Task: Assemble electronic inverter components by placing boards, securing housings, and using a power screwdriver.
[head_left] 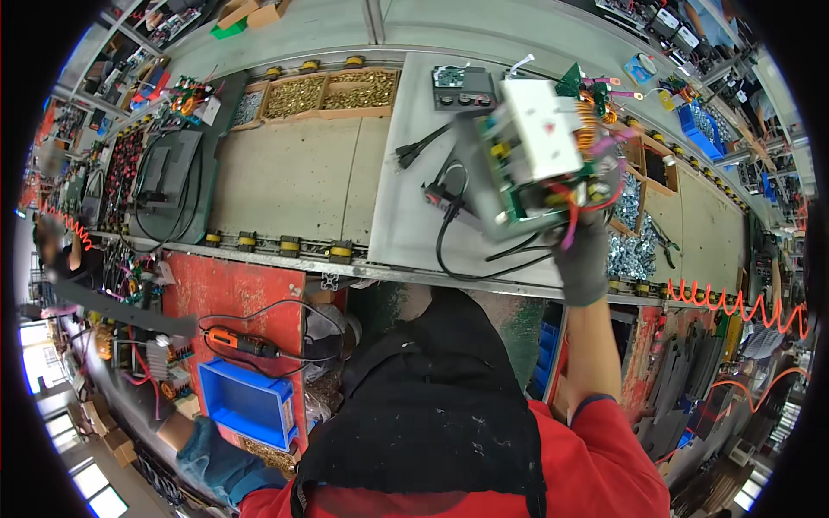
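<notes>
Electronics assembly of grey metal, green circuit boards, a white block and coloured wires, held above the grey counter, gripped from below by the grey-gloved right hand. Likely mid-transfer; setting it down needs care. The blue-gloved left hand rests fingers curled, holding nothing, beside a blue plastic bin.

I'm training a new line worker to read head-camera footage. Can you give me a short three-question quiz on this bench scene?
1. True or false: the right hand, in a grey glove, holds the electronic assembly with circuit board and coloured wires up over the grey work mat.
2. Multiple choice: the left hand is nearest to which thing? A) the black power plug B) the blue plastic bin C) the wooden trays of brass screws
3. Fill in: the orange-handled tool lies on a ___ surface.

Key: 1 true; 2 B; 3 red
</notes>
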Demonstrator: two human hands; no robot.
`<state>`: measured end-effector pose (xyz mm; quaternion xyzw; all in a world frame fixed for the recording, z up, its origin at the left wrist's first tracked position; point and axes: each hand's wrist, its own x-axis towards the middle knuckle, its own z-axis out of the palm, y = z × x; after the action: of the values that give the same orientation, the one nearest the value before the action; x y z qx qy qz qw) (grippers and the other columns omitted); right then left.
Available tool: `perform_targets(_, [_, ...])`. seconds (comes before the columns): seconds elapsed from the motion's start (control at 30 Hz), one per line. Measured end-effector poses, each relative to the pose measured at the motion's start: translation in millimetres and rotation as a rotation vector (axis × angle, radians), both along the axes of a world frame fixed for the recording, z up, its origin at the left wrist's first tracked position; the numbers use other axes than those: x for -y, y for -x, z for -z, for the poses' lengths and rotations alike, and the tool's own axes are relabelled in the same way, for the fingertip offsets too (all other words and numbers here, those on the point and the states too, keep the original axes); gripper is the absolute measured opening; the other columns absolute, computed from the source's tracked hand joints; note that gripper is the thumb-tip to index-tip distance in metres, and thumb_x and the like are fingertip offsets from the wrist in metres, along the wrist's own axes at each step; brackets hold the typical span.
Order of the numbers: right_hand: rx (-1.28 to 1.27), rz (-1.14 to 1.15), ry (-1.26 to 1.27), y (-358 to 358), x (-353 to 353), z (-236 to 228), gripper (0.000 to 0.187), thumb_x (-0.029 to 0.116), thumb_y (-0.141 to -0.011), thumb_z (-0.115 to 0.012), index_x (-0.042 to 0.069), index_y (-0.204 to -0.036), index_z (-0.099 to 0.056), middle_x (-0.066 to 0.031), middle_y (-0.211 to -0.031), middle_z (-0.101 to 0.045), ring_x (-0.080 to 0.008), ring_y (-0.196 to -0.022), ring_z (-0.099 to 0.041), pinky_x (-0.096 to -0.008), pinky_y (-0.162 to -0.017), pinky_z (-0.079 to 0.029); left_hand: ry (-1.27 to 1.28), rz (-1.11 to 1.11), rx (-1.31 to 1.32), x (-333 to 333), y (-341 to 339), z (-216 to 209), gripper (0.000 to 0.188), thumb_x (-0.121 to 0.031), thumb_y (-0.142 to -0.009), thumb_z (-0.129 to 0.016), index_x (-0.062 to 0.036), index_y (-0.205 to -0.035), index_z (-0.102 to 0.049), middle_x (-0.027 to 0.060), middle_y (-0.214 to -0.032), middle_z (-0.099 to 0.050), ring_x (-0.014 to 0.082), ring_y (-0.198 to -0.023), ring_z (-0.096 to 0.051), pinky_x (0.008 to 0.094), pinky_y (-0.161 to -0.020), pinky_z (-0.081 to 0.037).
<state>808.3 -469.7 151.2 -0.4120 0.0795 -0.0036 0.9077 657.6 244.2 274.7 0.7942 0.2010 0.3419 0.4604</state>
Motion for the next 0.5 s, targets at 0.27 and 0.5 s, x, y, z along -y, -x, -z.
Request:
perform_targets(0.27, [-0.617,0.427,0.754,-57,198,27,0.017,0.023,-0.084,-0.061,0.008,-0.076,-0.060,-0.0016,-0.054,-0.053,-0.0105,-0.040,-0.045,-0.0239,-0.037,-0.033,0.748,0.432,-0.118,208,-204,102,0.044,-0.025,-0.099,-0.045,0.0010,-0.135,-0.048,0.0182,-0.129,-0.060,0.0304,-0.110,-0.064,0.0431,-0.095,-0.055])
perform_targets(0.5, [-0.713,0.016,1.036,-96,151,45,0.030,0.028,-0.081,-0.064,0.000,-0.092,-0.062,-0.0062,-0.062,-0.060,-0.0136,-0.046,-0.055,-0.0276,-0.041,-0.040,-0.011,1.043,-0.340,415,-343,77,0.044,-0.014,-0.094,-0.055,0.0048,-0.134,-0.050,0.0157,-0.120,-0.063,0.0226,-0.103,-0.066,0.0312,-0.087,-0.055])
